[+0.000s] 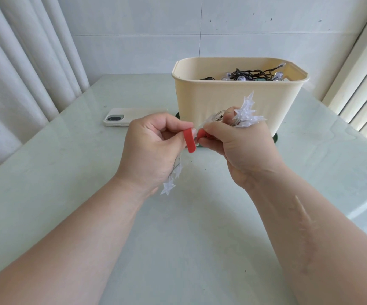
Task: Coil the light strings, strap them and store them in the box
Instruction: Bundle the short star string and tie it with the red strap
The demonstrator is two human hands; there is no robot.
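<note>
While the strapping step is in hand, the head view shows your left grip pinching the free end of the red strap between thumb and curled fingers. Your right grip is clamped round the coiled star light string, with its thumb and forefinger on the strap's other end. Both are held above the counter, just in front of the cream box. The clear stars bunch out of the top of your right fist. A short tail of stars hangs loose below your left wrist, so the coil looks not quite gathered. The strap reads as unfastened: its tab stands free and is not yet pressed closed round the bundle. Inside the box lies a dark-wired light string, so by judgement one string is stored; whether it is strapped cannot be told from here. Left to do: take in the loose tail, close the strap, and set this bundle in the box. A white phone lies on the counter to the left of the box, apart from the work
</note>
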